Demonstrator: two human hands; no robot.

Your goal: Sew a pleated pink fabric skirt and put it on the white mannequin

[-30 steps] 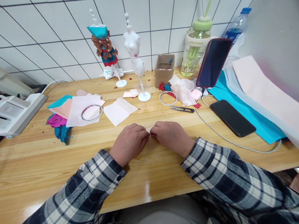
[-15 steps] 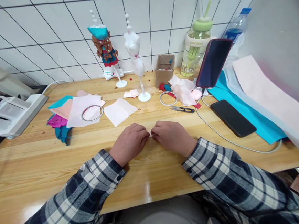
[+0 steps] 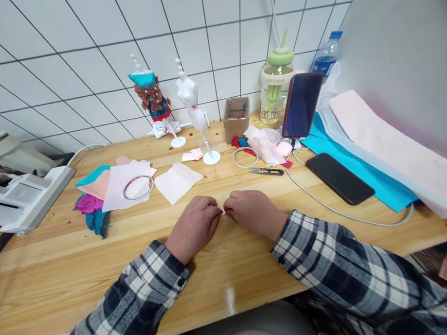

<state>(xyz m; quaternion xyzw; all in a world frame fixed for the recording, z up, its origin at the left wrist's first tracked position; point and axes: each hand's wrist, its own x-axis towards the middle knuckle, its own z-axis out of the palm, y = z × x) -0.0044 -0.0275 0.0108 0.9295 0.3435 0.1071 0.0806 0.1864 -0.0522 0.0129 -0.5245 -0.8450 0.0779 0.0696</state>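
My left hand (image 3: 195, 222) and my right hand (image 3: 253, 210) meet over the wooden table (image 3: 231, 260), fingertips almost touching. Both are closed in a pinch on a small pale scrap of paper (image 3: 223, 213); most of it is hidden by the fingers. Beyond my left hand lies a creased pale pink sheet of paper (image 3: 178, 182). Thread snips (image 3: 267, 172) rest past my right hand, beside a thin ring (image 3: 245, 157). A bare white mini mannequin (image 3: 189, 95) stands behind, and another mannequin (image 3: 152, 98) wears a turquoise, brown and red paper dress.
Coloured paper pieces (image 3: 95, 188) and a second ring (image 3: 138, 187) lie at left, near a power strip (image 3: 36, 203). At the back stand a small cardboard box (image 3: 237, 120), a green-lidded bottle (image 3: 277, 88) and a propped phone (image 3: 301, 105). Another phone (image 3: 340, 178) lies by a cable.
The view has tilted and shifted, so the table things sit lower and slightly left. Both hands keep their pinch on the paper scrap, the fingertips barely shifted.
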